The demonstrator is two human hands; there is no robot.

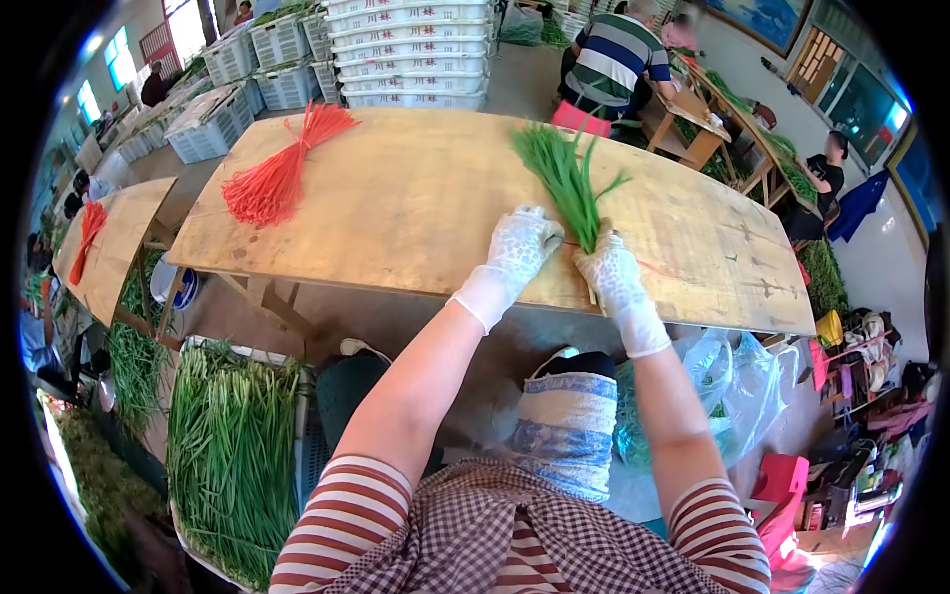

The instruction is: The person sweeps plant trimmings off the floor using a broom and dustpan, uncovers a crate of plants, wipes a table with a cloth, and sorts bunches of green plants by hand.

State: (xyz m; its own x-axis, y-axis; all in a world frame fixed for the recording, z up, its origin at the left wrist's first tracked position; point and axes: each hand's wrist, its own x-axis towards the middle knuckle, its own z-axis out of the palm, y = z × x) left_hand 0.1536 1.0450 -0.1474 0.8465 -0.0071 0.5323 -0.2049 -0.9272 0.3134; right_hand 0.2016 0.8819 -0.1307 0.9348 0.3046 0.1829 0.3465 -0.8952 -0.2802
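A bunch of green chives (566, 183) is gripped low on its stems by my gloved right hand (611, 265), over the near edge of the wooden table (416, 178). Its leaves fan out away from me and blur at the tips. Just left of the stems is my left hand (524, 246), also gloved, with its fingers curled closed; what they hold, if anything, is hidden. A thin red strip (653, 268) shows beside my right hand. Farther left on the tabletop lies a fanned bundle of red ties (282, 173).
At lower left stands a crate full of long green stalks (233, 445). Stacked white crates (411, 49) rise behind the table. Clear plastic bags (742, 386) hang below its right side. A person in a striped shirt (618, 59) sits at another table beyond.
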